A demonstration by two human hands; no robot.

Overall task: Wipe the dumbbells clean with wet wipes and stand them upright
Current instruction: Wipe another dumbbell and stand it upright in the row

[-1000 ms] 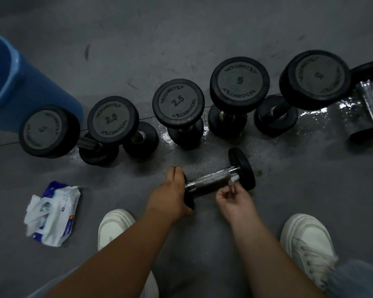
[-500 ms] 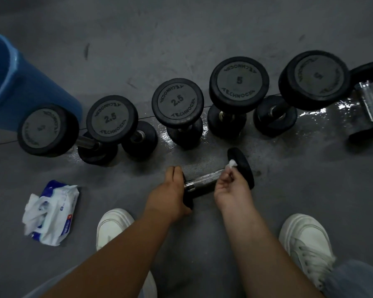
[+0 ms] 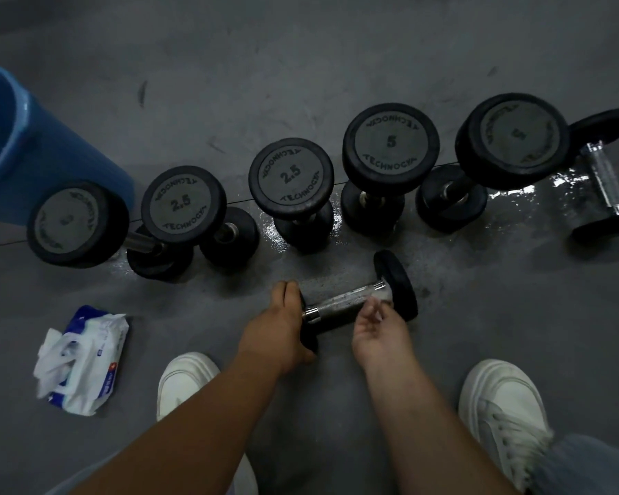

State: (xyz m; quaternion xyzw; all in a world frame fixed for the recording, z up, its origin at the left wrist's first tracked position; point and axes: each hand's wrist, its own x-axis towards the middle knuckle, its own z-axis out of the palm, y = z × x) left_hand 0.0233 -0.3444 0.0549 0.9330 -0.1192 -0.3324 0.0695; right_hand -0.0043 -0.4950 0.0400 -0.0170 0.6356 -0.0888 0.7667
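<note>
Centrally, a small dumbbell [image 3: 347,304] lies on its side on the grey floor [image 3: 479,316], its knurled metal handle aslant and its right head farther from the person than its left. The left hand [image 3: 281,328] curls over the left head and grips it. The right hand [image 3: 381,332] pinches a crumpled wet wipe [image 3: 385,298] against the handle's right end, just beside the right head. Beyond it, five upright dumbbells [image 3: 291,178] stand in a row across the floor, marked 2.5 or 5 where legible. A sixth dumbbell [image 3: 604,180] lies on its side at the row's right end. The floor is scuffed, crossed by a thin seam, and glistens wet around the row's bases. A blue bin [image 3: 22,148] stands at the row's left end. A wipe pack [image 3: 83,359] lies nearer the person, left of two white shoes [image 3: 186,380].
</note>
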